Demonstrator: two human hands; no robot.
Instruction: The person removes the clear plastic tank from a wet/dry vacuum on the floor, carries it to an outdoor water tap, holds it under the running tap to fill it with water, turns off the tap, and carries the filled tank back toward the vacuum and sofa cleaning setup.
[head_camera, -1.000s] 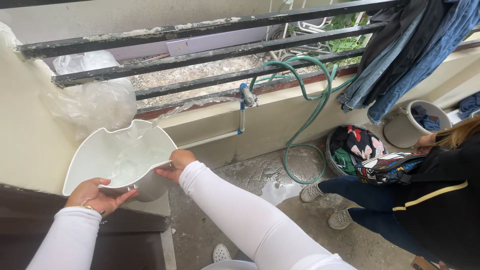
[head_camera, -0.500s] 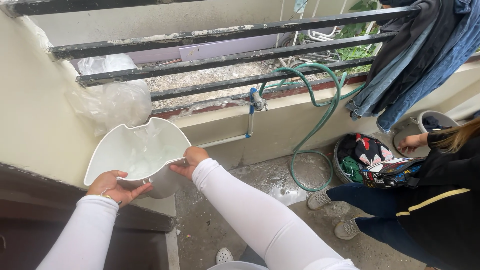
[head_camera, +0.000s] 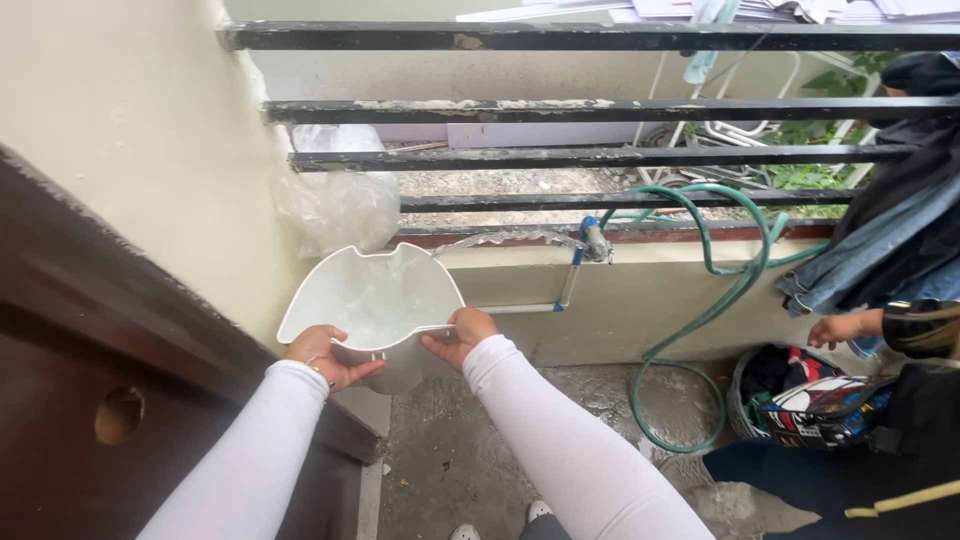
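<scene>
White plastic basin (head_camera: 375, 300) sits tilted at 12 o'clock from both hands, left hand (head_camera: 325, 355) gripping its near rim at 7, right hand (head_camera: 458, 335) at 5 (equally near); its opening faces the tap (head_camera: 592, 240) at 2 o'clock.

Smooth glossy white plastic bucket (head_camera: 372, 300); railing (head_camera: 600, 105) painted metal (flaking); rough concrete floor (head_camera: 470, 440)

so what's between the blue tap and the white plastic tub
In the head view, a stream of water arcs from the blue tap into the white plastic tub.
</scene>
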